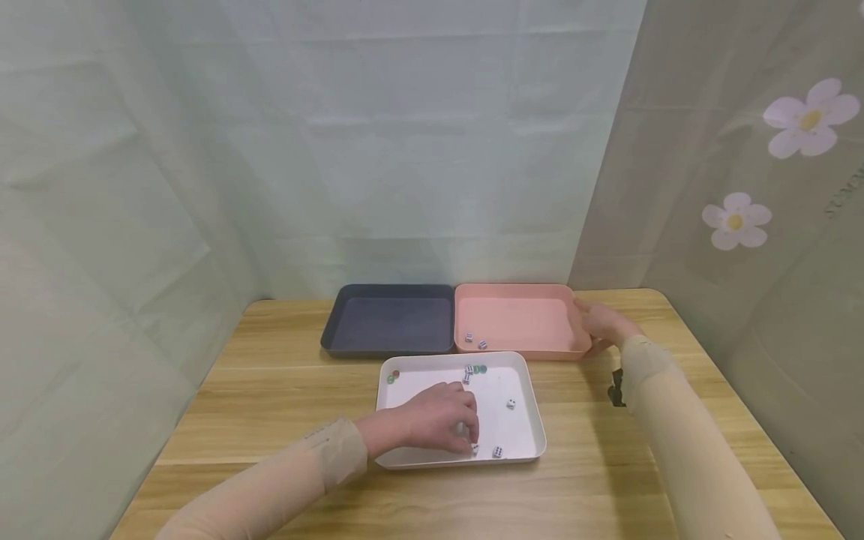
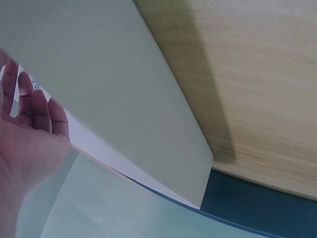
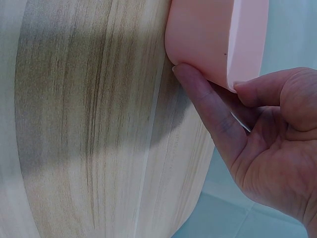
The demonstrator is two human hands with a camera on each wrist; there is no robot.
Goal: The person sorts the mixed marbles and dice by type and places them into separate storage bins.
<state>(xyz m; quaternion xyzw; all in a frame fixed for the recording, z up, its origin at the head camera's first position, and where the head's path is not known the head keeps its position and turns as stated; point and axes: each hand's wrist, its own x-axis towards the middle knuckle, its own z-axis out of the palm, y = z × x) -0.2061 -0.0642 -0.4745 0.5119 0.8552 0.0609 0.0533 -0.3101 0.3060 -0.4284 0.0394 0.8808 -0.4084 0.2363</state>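
Note:
My left hand (image 1: 439,417) hangs over the white tray (image 1: 533,420), fingers bent, its tips at a white die (image 1: 475,448). In the left wrist view, the left fingers (image 2: 40,111) curl over the tray's rim side; whether they pinch the die cannot be made out. Across the table, my right hand (image 1: 604,324) holds the right end of the pink tray (image 1: 516,315). The right wrist view shows the thumb on the tray's rim and a finger (image 3: 203,101) against its underside. Two dice (image 1: 469,337) lie in the pink tray's near left corner.
Another die (image 1: 497,452) and more dice (image 1: 511,403) lie in the white tray. Small green and brown round pieces (image 1: 393,376) sit in its far left corner, green and blue ones (image 1: 480,369) at the far edge. A dark tray (image 1: 388,322) adjoins the pink one.

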